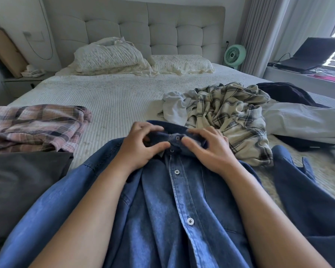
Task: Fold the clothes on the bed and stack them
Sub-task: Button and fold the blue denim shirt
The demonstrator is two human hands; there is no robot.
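Pinching the collar of the blue denim button-up shirt (182,200), your left hand (141,146) and right hand (209,149) both clamp it beside the top button.

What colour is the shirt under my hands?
Blue denim shirt with pale buttons, seen clearly in the head view.

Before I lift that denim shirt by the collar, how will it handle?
Probably floppy: the denim shirt lies creased, sleeves sprawled. Likely heavyish; the cloth looks thick. Both hands, left hand and right hand, pinch the collar, so it shouldn't slip.
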